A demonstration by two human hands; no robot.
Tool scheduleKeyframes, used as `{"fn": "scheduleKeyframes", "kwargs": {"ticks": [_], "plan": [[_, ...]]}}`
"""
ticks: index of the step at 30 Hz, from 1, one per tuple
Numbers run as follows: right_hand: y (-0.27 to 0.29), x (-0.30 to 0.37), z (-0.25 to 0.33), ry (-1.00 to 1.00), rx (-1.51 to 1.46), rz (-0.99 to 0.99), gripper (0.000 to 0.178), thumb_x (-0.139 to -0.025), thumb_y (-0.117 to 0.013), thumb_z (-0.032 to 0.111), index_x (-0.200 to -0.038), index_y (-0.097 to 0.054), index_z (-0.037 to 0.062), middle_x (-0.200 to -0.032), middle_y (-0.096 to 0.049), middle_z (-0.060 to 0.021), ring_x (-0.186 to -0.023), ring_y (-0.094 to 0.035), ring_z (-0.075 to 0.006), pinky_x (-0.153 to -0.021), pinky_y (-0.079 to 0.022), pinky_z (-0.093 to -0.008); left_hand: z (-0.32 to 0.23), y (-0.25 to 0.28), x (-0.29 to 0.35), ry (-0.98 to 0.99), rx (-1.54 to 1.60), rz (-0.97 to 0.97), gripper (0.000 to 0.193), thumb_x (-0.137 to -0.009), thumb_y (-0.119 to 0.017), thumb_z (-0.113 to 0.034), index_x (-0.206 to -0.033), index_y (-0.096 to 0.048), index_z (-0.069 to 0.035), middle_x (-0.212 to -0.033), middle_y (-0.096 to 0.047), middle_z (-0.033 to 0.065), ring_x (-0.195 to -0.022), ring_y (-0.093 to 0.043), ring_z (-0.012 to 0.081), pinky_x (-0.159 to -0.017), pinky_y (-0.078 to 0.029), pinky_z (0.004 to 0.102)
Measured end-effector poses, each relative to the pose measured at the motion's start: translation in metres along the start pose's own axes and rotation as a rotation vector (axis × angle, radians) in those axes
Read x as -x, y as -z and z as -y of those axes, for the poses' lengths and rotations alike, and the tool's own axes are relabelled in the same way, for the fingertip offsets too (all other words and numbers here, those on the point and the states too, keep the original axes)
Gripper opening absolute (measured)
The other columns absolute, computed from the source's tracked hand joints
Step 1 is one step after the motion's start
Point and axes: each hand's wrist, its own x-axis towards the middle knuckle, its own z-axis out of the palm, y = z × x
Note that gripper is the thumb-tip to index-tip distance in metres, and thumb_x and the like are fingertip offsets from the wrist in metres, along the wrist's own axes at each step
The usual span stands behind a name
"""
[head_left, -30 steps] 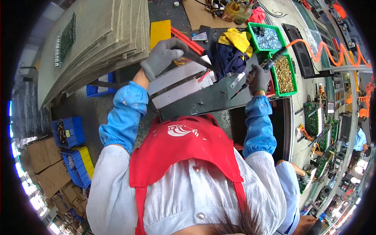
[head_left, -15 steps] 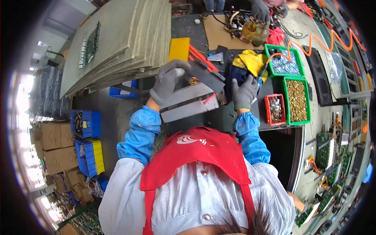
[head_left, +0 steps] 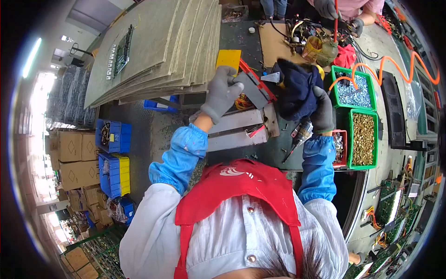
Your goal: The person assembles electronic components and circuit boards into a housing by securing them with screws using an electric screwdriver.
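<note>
My left hand (head_left: 224, 93), in a grey glove, pinches the near edge of a flat dark panel (head_left: 253, 89) with a red rim. Under the panel sits a long silver metal housing (head_left: 237, 132), with yellow-orange wires at its far side and red strips at its right end. My right hand (head_left: 324, 111), gloved too, grips a bunched navy cloth (head_left: 297, 88) raised above the bench. Its fingers are partly hidden by the fabric. Beside the right wrist lies a power screwdriver (head_left: 303, 134) with its bit toward me.
Green bins hold silver screws (head_left: 355, 93) and brass parts (head_left: 363, 139); a red bin (head_left: 341, 149) stands beside my right sleeve. Large grey boards (head_left: 158, 51) are stacked at left. An orange coiled hose (head_left: 385, 69) crosses the right. Across the bench, a co-worker's gloved hands (head_left: 327, 8) hold a red tool.
My right hand has taken hold of the navy cloth and lifted it; the screwdriver now shows below it. My left hand has moved to the dark panel, which is tilted more.
</note>
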Motion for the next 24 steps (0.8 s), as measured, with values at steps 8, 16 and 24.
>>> {"fn": "scheduleKeyframes", "kwargs": {"ticks": [8, 16, 24], "plan": [[-0.009, -0.005, -0.054, 0.102, 0.551, 0.233, 0.055, -0.082, -0.073, 0.019, -0.127, -0.047, 0.0002, -0.106, -0.062, -0.0062, -0.098, -0.058, -0.0137, -0.086, -0.048, -0.0278, -0.037, -0.05, -0.006, 0.016, 0.032, 0.148, 0.032, -0.075, -0.064, -0.003, -0.105, -0.053, 0.001, -0.09, -0.062, 0.01, -0.081, -0.061, 0.0181, -0.076, -0.05, 0.0317], [0.05, -0.02, -0.009, 0.44, 0.396, -0.304, 0.036, -0.088, -0.061, 0.007, -0.121, -0.054, -0.0033, -0.109, -0.062, -0.0079, -0.093, -0.062, -0.0178, -0.084, -0.05, -0.0278, 0.024, 0.019, -0.06, 0.156, 0.399, -0.398, 0.025, -0.078, -0.062, -0.005, -0.103, -0.056, -0.003, -0.086, -0.061, 0.0082, -0.065, -0.06, 0.0144, -0.052, -0.051, 0.0263], [0.071, -0.035, -0.013, 0.293, 1.461, -0.449, 0.061, -0.082, -0.063, 0.052, -0.123, -0.057, 0.008, -0.115, -0.062, -0.023, -0.111, -0.058, -0.0375, -0.094, -0.044, -0.0405, 0.058, -0.013, -0.103, 0.335, 0.4, -0.103, 0.041, -0.084, -0.064, -0.006, -0.123, -0.052, 0.001, -0.094, -0.063, 0.0112, -0.072, -0.063, 0.0167, -0.058, -0.054, 0.0273]]}}
